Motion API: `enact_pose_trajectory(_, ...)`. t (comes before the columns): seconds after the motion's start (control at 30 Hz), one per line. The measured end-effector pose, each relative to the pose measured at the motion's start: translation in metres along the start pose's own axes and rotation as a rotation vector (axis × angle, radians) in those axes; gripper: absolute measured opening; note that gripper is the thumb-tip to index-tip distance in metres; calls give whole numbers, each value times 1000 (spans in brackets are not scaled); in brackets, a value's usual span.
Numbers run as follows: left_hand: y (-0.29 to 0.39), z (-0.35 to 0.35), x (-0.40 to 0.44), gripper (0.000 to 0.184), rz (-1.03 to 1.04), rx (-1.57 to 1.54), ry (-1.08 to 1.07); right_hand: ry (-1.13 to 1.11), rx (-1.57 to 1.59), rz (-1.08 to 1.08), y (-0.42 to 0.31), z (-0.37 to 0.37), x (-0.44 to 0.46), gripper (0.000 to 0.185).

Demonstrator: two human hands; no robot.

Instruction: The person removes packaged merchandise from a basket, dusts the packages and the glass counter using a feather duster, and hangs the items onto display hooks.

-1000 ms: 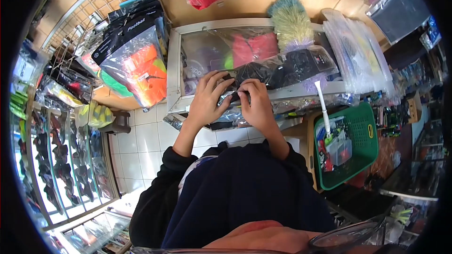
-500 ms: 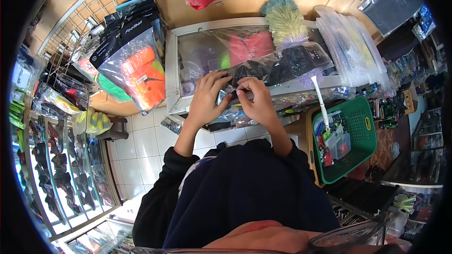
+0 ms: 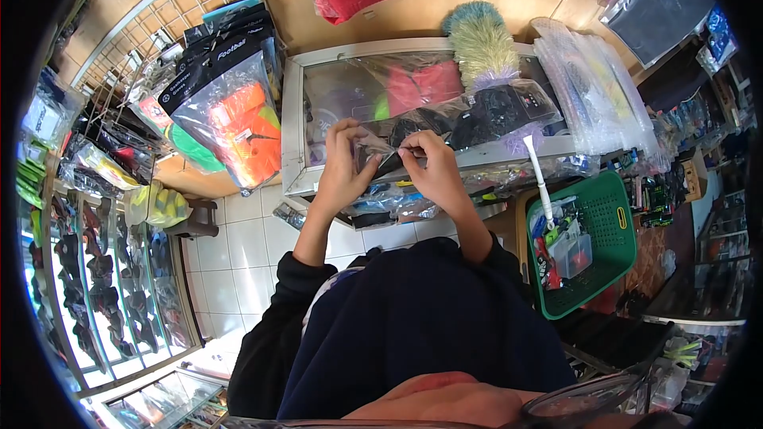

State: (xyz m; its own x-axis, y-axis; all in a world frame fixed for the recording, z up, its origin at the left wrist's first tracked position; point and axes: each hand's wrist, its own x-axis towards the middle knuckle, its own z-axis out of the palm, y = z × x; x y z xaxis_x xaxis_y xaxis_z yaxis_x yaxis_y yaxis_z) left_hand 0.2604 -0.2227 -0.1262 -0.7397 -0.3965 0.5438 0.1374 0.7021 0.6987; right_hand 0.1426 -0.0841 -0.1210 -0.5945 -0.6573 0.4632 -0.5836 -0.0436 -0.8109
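My left hand [image 3: 346, 168] is closed on the near-left end of a clear plastic bag [image 3: 377, 145], over the front edge of a glass-topped case [image 3: 294, 123]. Close to its right, my right hand [image 3: 431, 165] pinches the same plastic between thumb and fingers. Black items [image 3: 425, 121] show inside the plastic just beyond my fingertips. A second dark packaged item [image 3: 502, 111] lies to the right, partly over the handle end of a fluffy duster [image 3: 481, 44]. Pink packaged cloth [image 3: 421, 86] shows behind my hands.
A green basket [image 3: 608, 226] with small goods stands right of the case. Bubble-wrapped items [image 3: 592, 87] lie on its right end. Packaged orange gloves [image 3: 242, 127] hang at the left. A stool [image 3: 199, 218] and shoe shelves [image 3: 103, 270] stand farther left.
My hands have drawn slightly apart, and the clear plastic is now stretched between them. The dark piece seen between my fingers a second ago no longer shows there. The view has shifted slightly.
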Motion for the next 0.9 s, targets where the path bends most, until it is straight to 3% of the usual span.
enact_pose_trajectory(0.1, -8, 4, -5, 38, 39, -18, 119, 17, 5, 23, 0, 0, 1, 10)
enact_pose_trajectory(0.2, -8, 1, -5, 34, 26, 40, 84, -1, -67, 36, -2, -1, 2, 8)
enact_pose_trajectory(0.27, -6, -2, -4, 31, 4, 168, -63, -18, -114, 43, -4, -1, 2, 9)
enact_pose_trajectory(0.37, -1, -3, 0, 29, 49, 157, -63, -70, -37, 163, -5, -1, 3, 9)
enact_pose_trajectory(0.43, -3, -3, 0, 29, 62, 166, -64, -117, 238, 304, -4, 0, 4, 9)
enact_pose_trajectory(0.9, 2, -3, -1, 31, 60, 297, -161, -114, 192, 317, -4, -9, 5, 12)
